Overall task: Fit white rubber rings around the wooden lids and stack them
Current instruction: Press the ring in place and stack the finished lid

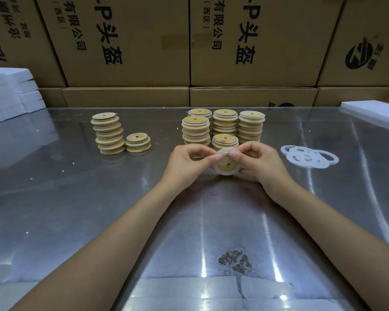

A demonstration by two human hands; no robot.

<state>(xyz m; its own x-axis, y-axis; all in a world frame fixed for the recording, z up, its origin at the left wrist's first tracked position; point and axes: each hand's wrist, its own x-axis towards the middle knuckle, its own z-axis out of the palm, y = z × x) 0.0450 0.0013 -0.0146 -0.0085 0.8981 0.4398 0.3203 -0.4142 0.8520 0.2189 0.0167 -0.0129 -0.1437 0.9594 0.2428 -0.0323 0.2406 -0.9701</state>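
We hold one wooden lid [225,163] between our two hands, just above the shiny table [99,209] and in front of the finished stacks. Our left hand [186,162] curls in from the left, thumb and forefinger pinching the lid's upper left edge where the white rubber ring [222,172] runs around it. Our right hand [259,162] grips the lid's right side, thumb pressed on its upper face and fingers wrapped behind. The ring shows along the lid's lower rim and over its top edge.

Just behind our hands stand the ringed stacks [225,126], five of them close together, the nearest one short. Well to the left stand two stacks of bare lids [109,133], one tall and leaning, one low. To the right of our right hand, loose rings [309,156] lie overlapping on the table. Cardboard boxes [189,41] wall off the back
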